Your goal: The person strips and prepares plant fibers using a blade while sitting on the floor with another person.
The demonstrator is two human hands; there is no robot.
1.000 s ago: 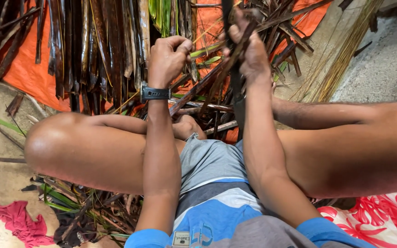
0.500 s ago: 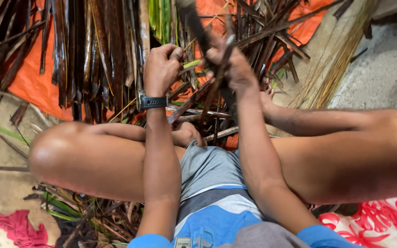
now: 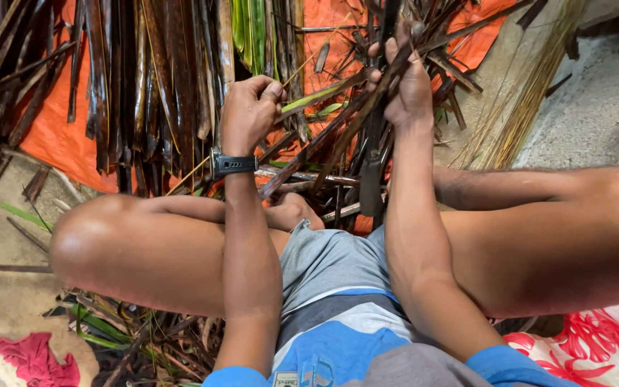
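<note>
I sit cross-legged on the ground. My left hand [image 3: 250, 113], a dark watch on its wrist, pinches the end of a thin green-brown leaf strip [image 3: 324, 93] that runs rightwards. My right hand [image 3: 404, 84] is closed around a long dark brown leaf stalk [image 3: 309, 150] slanting down to the left, together with a dark upright blade-like piece [image 3: 371, 172] hanging below the fist. Both hands are raised over a heap of dark dried leaf strips [image 3: 367, 143] in front of my legs.
An orange tarp [image 3: 51, 136] lies under a row of long dark dried fronds [image 3: 145, 86]. Green leaves [image 3: 252, 29] sit at the top. A bundle of thin pale sticks [image 3: 524, 100] lies right, by a concrete floor [image 3: 596, 107]. A red cloth [image 3: 34, 358] is bottom left.
Both hands have kept their grip and shifted slightly; the right hand moved a little left then up, pulling the stalk and strip tauter. The view has tilted a bit.
</note>
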